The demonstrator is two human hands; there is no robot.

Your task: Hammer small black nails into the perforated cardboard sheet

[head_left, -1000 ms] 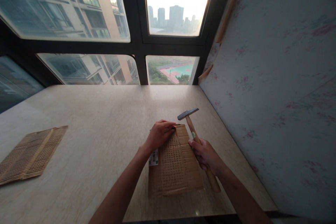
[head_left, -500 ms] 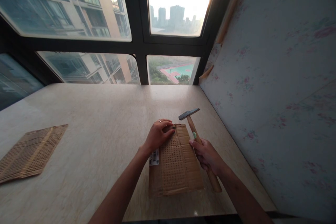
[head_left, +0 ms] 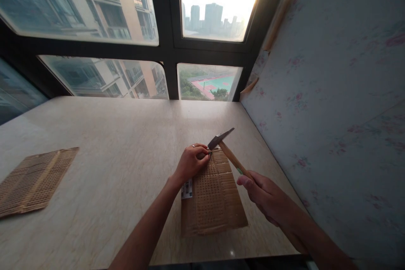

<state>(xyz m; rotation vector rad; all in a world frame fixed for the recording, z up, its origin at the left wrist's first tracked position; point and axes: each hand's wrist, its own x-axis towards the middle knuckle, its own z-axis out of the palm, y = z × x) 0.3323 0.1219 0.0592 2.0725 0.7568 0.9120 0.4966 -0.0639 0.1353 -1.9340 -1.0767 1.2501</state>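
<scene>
A brown corrugated cardboard piece (head_left: pixel 234 209) with rows of small holes lies on the counter in front of me. My left hand (head_left: pixel 193 162), a ring on one finger, rests at its far edge. Its thumb and fingertips pinch a small dark nail-like piece (head_left: pixel 210 155), mostly hidden and too small to name surely. My right hand (head_left: pixel 264 194) is wrapped round the wooden handle of a hammer (head_left: pixel 232 158). The hammer's metal head is tilted, one end right beside my left fingertips, over the cardboard's far edge. A white barcode label (head_left: pixel 187 189) shows on the cardboard's left side.
The pale marble-like counter (head_left: pixel 126 156) bears another perforated cardboard sheet (head_left: pixel 38 179) at the left. Along the back stand dark-framed windows (head_left: pixel 171 57). A wall with flowered paper (head_left: pixel 332 114) bounds the right side, its paper torn near the window. The counter's front edge is close to me.
The hammer has swung left and down, so its head is now close to my left fingertips. My right hand has moved right and lower along the handle. My left hand keeps its place.
</scene>
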